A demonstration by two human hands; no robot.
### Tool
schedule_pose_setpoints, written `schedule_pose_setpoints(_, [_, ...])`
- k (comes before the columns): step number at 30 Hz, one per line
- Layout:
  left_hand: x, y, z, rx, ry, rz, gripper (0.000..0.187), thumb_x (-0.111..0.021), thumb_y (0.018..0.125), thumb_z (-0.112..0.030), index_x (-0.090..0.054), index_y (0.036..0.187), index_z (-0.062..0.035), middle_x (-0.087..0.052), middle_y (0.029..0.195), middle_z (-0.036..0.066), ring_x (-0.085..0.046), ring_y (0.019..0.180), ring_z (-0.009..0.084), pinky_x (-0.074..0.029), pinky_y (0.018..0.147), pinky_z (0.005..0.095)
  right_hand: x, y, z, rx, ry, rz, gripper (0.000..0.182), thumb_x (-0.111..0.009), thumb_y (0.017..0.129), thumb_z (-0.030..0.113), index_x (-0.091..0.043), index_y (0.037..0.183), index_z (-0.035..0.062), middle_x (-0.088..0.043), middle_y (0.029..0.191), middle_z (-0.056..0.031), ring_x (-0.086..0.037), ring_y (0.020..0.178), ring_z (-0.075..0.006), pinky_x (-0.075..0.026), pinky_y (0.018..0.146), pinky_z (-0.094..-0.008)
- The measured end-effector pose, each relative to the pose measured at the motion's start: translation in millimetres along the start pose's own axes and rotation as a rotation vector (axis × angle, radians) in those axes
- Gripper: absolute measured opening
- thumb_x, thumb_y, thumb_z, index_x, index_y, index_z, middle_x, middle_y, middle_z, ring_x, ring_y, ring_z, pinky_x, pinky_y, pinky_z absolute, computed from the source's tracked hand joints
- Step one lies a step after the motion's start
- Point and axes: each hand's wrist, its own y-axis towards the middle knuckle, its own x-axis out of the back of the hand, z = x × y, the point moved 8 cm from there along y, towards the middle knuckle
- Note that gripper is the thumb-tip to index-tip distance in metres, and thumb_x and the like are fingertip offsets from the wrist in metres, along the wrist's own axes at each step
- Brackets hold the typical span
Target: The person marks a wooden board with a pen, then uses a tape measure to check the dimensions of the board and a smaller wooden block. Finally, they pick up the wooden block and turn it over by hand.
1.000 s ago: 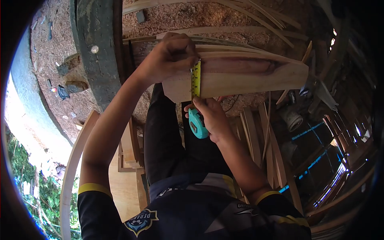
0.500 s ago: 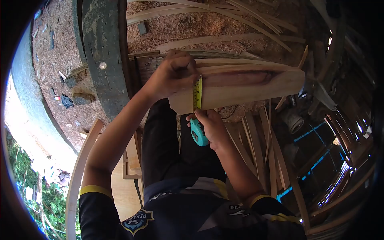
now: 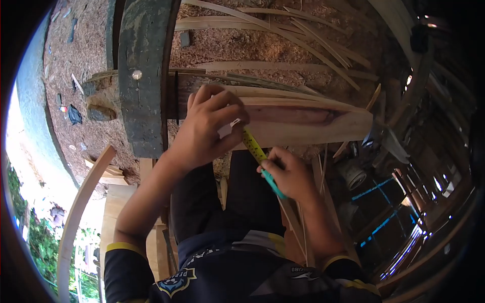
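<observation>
My right hand is closed around a tape measure with a teal case. Its yellow blade slants up and left out of the case. The blade's far end reaches the fingertips of my left hand, which are curled and pinched on it; a small pale bit shows between thumb and finger. Behind both hands lies a long wooden board, pale with a dark reddish streak along it. My left hand covers the board's left end.
A thick, dark grey beam stands left of the board. Thin wood strips lie over shavings at the back. A curved pale plank leans at the left. A can-like container sits at the right.
The tape blade was laid across the board and now slants off it towards my lower right. My left hand has moved down; my right hand has moved right and down with the case.
</observation>
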Motion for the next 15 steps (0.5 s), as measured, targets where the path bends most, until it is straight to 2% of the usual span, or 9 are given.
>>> schedule_pose_setpoints(2, [-0.7, -21.3, -6.7, 0.087, 0.025, -0.019, 0.016, -0.077, 0.079, -0.010, -0.070, 0.094, -0.0121, -0.067, 0.103, 0.003, -0.058, 0.107, 0.0299, -0.045, 0.093, 0.0441, 19.3, -2.4, 55.0, 0.170, -0.714, -0.015, 0.018, -0.070, 0.100, 0.014, -0.062, 0.091, 0.0011, -0.072, 0.080, -0.0127, -0.072, 0.078, -0.0210, -0.056, 0.074, -0.0389])
schedule_pose_setpoints(4, [-12.3, -54.5, -1.2, 0.280, -0.027, -0.131, 0.019, -0.076, 0.077, -0.007, -0.070, 0.094, -0.0118, -0.067, 0.102, 0.004, -0.059, 0.101, 0.0300, -0.045, 0.090, 0.0426, 29.5, 4.0, 90.9, 0.162, -1.004, 0.031, 0.018, -0.075, 0.094, 0.017, -0.065, 0.093, 0.0019, -0.067, 0.077, -0.0167, -0.071, 0.075, -0.0299, -0.052, 0.072, -0.0437])
schedule_pose_setpoints(5, [-20.8, -67.7, -5.5, 0.265, -0.085, -0.218, 0.019, -0.076, 0.079, -0.003, -0.070, 0.095, -0.0099, -0.066, 0.100, 0.006, -0.059, 0.095, 0.0304, -0.046, 0.087, 0.0407, 32.0, 10.4, 103.9, 0.333, -1.093, 0.091, 0.017, -0.074, 0.092, 0.017, -0.065, 0.093, 0.0027, -0.066, 0.079, -0.0209, -0.068, 0.076, -0.0386, -0.051, 0.070, -0.0459])
schedule_pose_setpoints(6, [-37.8, -81.7, -8.7, 0.281, -0.076, -0.253, 0.019, -0.076, 0.079, -0.003, -0.070, 0.095, -0.0099, -0.066, 0.100, 0.006, -0.059, 0.095, 0.0304, -0.046, 0.087, 0.0407, 31.2, 17.7, 117.6, 0.350, -1.121, 0.115, 0.017, -0.074, 0.092, 0.017, -0.065, 0.093, 0.0027, -0.066, 0.079, -0.0209, -0.068, 0.076, -0.0386, -0.051, 0.070, -0.0459])
schedule_pose_setpoints(8, [-72.3, -115.2, -9.3, 0.461, -0.222, -0.443, 0.020, -0.077, 0.081, 0.000, -0.070, 0.098, -0.0074, -0.065, 0.100, 0.008, -0.059, 0.096, 0.0313, -0.047, 0.086, 0.0404, 17.1, 21.4, 137.2, 0.373, -1.504, 0.277, 0.012, -0.070, 0.093, 0.016, -0.069, 0.095, 0.0042, -0.072, 0.090, -0.0207, -0.072, 0.088, -0.0428, -0.056, 0.077, -0.0510])
schedule_pose_setpoints(10, [-103.5, -129.0, -25.0, 0.486, -0.199, -0.559, 0.016, -0.076, 0.086, 0.003, -0.070, 0.098, -0.0054, -0.065, 0.099, 0.008, -0.061, 0.094, 0.0277, -0.048, 0.084, 0.0370, 5.2, 30.6, 142.0, 0.412, -1.651, 0.356, 0.012, -0.069, 0.092, 0.016, -0.071, 0.098, 0.0058, -0.073, 0.094, -0.0200, -0.072, 0.093, -0.0421, -0.057, 0.079, -0.0513])
schedule_pose_setpoints(12, [-136.2, -152.4, -16.6, 0.645, -0.483, -0.916, 0.010, -0.074, 0.094, 0.001, -0.069, 0.102, -0.0036, -0.066, 0.101, 0.006, -0.062, 0.093, 0.0181, -0.048, 0.082, 0.0310, -16.4, 36.4, 149.1, 0.468, -1.809, 0.425, 0.014, -0.068, 0.090, 0.015, -0.074, 0.101, 0.0074, -0.074, 0.099, -0.0192, -0.072, 0.097, -0.0414, -0.058, 0.082, -0.0517])
schedule_pose_setpoints(13, [-150.6, -152.0, -20.5, 0.648, -0.488, -0.960, 0.010, -0.074, 0.094, 0.001, -0.069, 0.102, -0.0036, -0.066, 0.101, 0.006, -0.062, 0.093, 0.0181, -0.048, 0.082, 0.0310, -27.0, 38.8, 151.9, 0.451, -1.872, 0.416, 0.014, -0.068, 0.090, 0.015, -0.072, 0.099, 0.0058, -0.073, 0.094, -0.0202, -0.071, 0.093, -0.0426, -0.056, 0.081, -0.0524])
schedule_pose_setpoints(15, [-177.1, -165.5, -12.9, 0.706, -0.827, -1.289, 0.007, -0.065, 0.106, -0.002, -0.065, 0.113, -0.0007, -0.066, 0.105, 0.002, -0.060, 0.097, 0.0080, -0.050, 0.086, 0.0248, -43.7, 47.7, 146.4, 0.432, -1.972, 0.426, 0.014, -0.068, 0.090, 0.015, -0.071, 0.098, 0.0041, -0.071, 0.089, -0.0212, -0.070, 0.089, -0.0437, -0.054, 0.079, -0.0532])
